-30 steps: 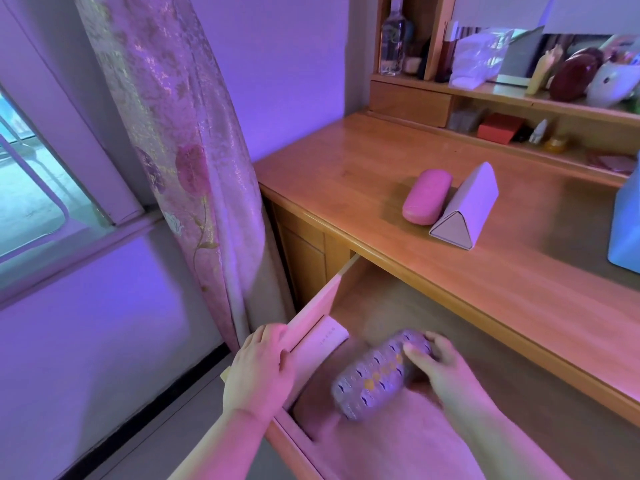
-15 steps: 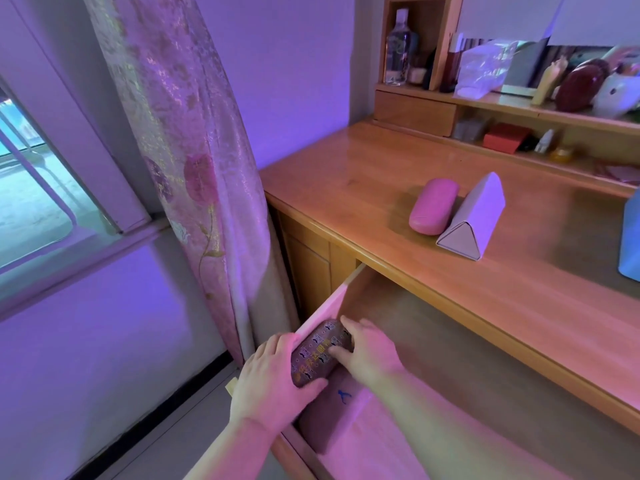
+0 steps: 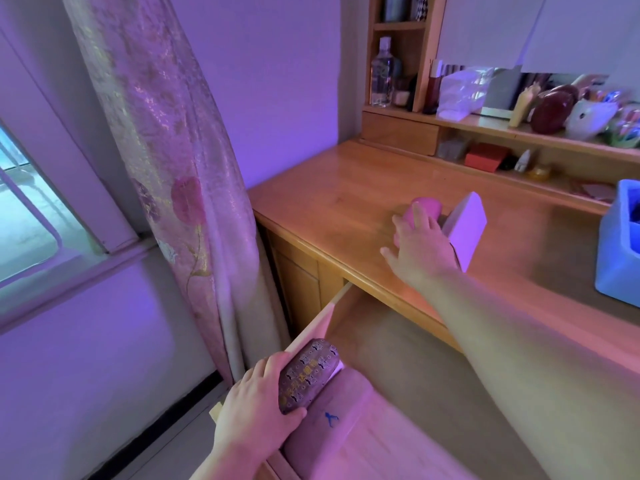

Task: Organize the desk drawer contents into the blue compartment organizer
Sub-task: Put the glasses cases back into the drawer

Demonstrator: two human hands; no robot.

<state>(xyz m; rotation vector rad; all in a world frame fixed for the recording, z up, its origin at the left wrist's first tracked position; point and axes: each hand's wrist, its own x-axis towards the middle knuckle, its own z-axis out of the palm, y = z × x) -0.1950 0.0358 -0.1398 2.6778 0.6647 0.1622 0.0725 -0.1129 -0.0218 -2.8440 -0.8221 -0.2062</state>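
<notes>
The right hand (image 3: 417, 245) has left the drawer (image 3: 391, 372) – it is reaching out, fingers spread, touching the pink case (image 3: 426, 206) on the desk (image 3: 332, 202). The left hand (image 3: 258, 408) is still gripping the patterned case (image 3: 306, 374) (near the drawer's left wall), so the sorting is just starting.

An open drawer (image 3: 398, 368) juts out beneath the front edge of the desk (image 3: 332, 202). At the drawer's left wall the left hand (image 3: 256, 417) holds a patterned glasses case (image 3: 306, 374), which rests against that wall and above a flat pouch (image 3: 329, 420) lying inside the drawer. On the desk top the right hand (image 3: 419, 244) reaches over a rounded glasses case (image 3: 427, 206); a triangular folding case (image 3: 467, 226) stands just right of it, touching or nearly so. An organizer bin (image 3: 620, 251) sits at the desk's right edge. Behind runs a shelf unit (image 3: 485, 126), with a bottle (image 3: 382, 74) in its left cubby. A curtain (image 3: 166, 161) hangs left of the desk, and a window (image 3: 24, 209) lies left of that.
</notes>
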